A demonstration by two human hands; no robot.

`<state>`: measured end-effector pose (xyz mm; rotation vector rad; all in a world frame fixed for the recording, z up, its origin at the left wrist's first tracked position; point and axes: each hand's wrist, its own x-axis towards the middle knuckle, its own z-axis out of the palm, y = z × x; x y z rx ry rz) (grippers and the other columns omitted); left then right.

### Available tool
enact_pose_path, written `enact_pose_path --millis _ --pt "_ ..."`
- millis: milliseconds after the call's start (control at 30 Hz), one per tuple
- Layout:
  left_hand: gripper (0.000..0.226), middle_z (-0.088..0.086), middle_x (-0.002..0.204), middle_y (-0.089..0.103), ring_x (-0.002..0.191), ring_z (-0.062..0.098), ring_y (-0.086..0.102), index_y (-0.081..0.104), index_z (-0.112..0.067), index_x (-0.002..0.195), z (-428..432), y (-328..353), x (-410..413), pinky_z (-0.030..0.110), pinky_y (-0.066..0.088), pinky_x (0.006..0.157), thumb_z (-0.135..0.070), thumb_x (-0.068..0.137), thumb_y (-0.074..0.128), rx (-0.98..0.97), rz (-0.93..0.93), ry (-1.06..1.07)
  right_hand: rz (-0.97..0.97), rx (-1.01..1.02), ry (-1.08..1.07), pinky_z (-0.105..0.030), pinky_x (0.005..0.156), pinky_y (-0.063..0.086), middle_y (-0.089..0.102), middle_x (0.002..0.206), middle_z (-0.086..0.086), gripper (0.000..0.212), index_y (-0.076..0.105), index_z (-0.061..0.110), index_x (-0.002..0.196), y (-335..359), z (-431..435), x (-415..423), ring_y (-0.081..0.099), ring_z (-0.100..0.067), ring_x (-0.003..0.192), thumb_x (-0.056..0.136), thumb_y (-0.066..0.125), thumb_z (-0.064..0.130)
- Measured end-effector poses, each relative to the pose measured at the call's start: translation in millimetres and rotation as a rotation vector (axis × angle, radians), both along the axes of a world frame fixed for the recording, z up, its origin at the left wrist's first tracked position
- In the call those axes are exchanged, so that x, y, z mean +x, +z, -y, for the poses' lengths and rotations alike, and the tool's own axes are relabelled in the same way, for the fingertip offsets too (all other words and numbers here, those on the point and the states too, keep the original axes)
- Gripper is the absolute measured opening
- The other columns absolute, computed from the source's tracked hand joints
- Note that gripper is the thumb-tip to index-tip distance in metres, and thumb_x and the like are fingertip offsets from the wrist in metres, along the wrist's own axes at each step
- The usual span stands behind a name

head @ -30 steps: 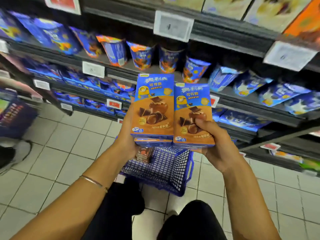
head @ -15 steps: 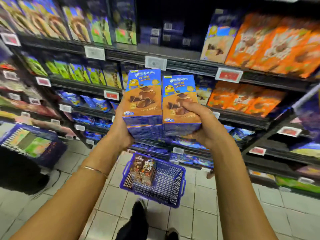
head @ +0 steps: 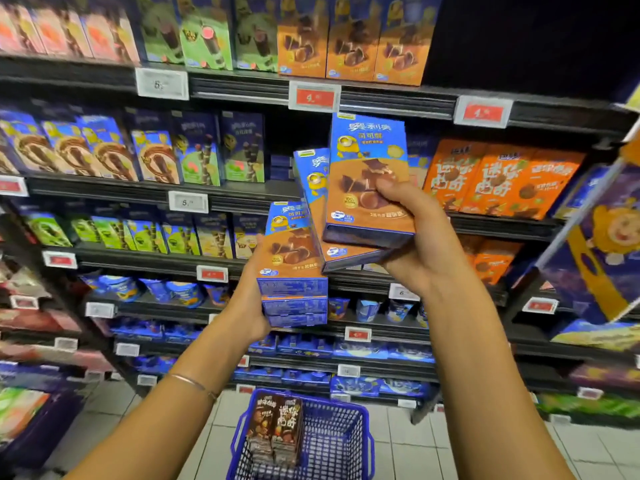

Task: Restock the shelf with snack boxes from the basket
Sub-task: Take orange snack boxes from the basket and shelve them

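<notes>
Head view: the left hand [head: 249,306] has its fingers hidden behind its stack [head: 292,261] of blue-and-brown boxes. Three box bottoms show there, and any more cannot be made out. The top row of the shelf [head: 242,91] is cut off by the frame and the far left is a blur.

Red and white price tags [head: 313,97] line the shelf edges. Orange boxes [head: 498,178] sit just right of the raised hands. Down on the floor, the basket [head: 346,431] holds brown boxes [head: 275,431] standing against its left side.

The right hand [head: 415,244] grips two boxes [head: 367,188], fanned apart, with its thumb pressed on the front face. They are up in front of the second shelf. The left hand clasps its stack from the side, lower down, with a bracelet [head: 194,384] on that wrist.
</notes>
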<state>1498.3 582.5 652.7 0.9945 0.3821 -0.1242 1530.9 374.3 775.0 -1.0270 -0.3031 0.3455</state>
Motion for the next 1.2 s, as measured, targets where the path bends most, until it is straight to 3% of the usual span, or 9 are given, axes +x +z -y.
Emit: enact_pose_path --millis 267,400,533,667,700,800,900,1000,1200 --pt "0.066 0.009 0.082 0.08 0.059 0.027 0.075 0.085 -0.019 0.087 -1 3 13 0.032 0.058 0.05 -0.07 0.105 0.047 -0.017 -0.017 0.015 -0.096 -0.185 -0.045 -0.034 0.07 0.059 0.078 0.084 0.0 0.026 0.081 0.023 0.072 -5 -35 23 0.076 -0.019 0.071 0.092 0.065 0.028" --pt "0.06 0.009 0.083 0.079 0.062 0.028 0.076 0.079 -0.019 0.102 0 8 22 0.033 0.059 0.051 -0.066 0.108 0.043 -0.007 0.021 0.032 -0.163 -0.158 -0.081 -0.036 0.07 0.058 0.078 0.09 -0.004 0.014 0.078 0.018 0.091 -6 -42 24 0.075 -0.023 0.075 0.093 0.067 0.028" --pt "0.067 0.005 0.077 0.078 0.06 0.024 0.075 0.083 -0.027 0.086 3 15 32 0.033 0.059 0.051 -0.071 0.107 0.037 -0.019 0.054 0.051 -0.184 -0.09 -0.062 -0.036 0.068 0.061 0.078 0.091 -0.005 0.014 0.073 0.016 0.098 -2 -49 24 0.075 -0.023 0.075 0.096 0.064 0.027" --pt "0.073 0.007 0.084 0.081 0.067 0.027 0.079 0.086 -0.027 0.087 4 24 42 0.036 0.061 0.053 -0.076 0.103 0.034 -0.019 0.062 0.07 -0.177 -0.006 -0.09 -0.05 0.093 0.056 0.077 0.091 -0.006 0.012 0.074 0.017 0.096 7 -48 27 0.074 -0.026 0.083 0.095 0.065 0.025" --pt "0.074 0.008 0.088 0.082 0.069 0.028 0.08 0.087 -0.026 0.09 5 27 44 0.037 0.062 0.055 -0.077 0.102 0.035 -0.022 0.068 0.067 -0.169 0.018 -0.099 -0.05 0.092 0.056 0.077 0.09 -0.005 0.012 0.075 0.017 0.093 10 -46 29 0.074 -0.026 0.082 0.095 0.065 0.024" --pt "0.076 0.007 0.083 0.081 0.066 0.025 0.079 0.088 -0.026 0.083 10 35 50 0.033 0.061 0.053 -0.078 0.101 0.036 -0.015 0.085 0.04 -0.146 0.084 -0.097 -0.04 0.072 0.061 0.076 0.08 -0.004 0.014 0.073 0.017 0.087 18 -38 36 0.074 -0.022 0.069 0.095 0.063 0.021" --pt "0.081 0.002 0.061 0.073 0.048 0.02 0.071 0.083 -0.024 0.064 16 44 52 0.027 0.055 0.045 -0.081 0.099 0.038 -0.012 0.078 0.014 -0.136 0.091 -0.061 -0.044 0.079 0.059 0.076 0.083 -0.005 0.013 0.073 0.017 0.089 28 -30 42 0.073 -0.025 0.073 0.094 0.063 0.023" --pt "0.08 -0.001 0.054 0.063 0.039 0.016 0.058 0.075 -0.025 0.06 25 59 53 0.024 0.046 0.04 -0.078 0.104 0.034 -0.021 0.118 -0.048 -0.125 0.094 -0.054 -0.042 0.077 0.059 0.076 0.085 -0.005 0.014 0.075 0.018 0.085 38 -23 45 0.074 -0.025 0.072 0.092 0.065 0.024" --pt "0.075 0.001 0.056 0.062 0.042 0.019 0.056 0.072 -0.025 0.058 37 75 57 0.025 0.044 0.046 -0.078 0.101 0.042 0.073 0.113 -0.002 -0.01 0.022 -0.107 -0.036 0.078 0.059 0.079 0.093 -0.006 0.015 0.079 0.016 0.089 56 -4 58 0.076 -0.023 0.081 0.093 0.065 0.023"
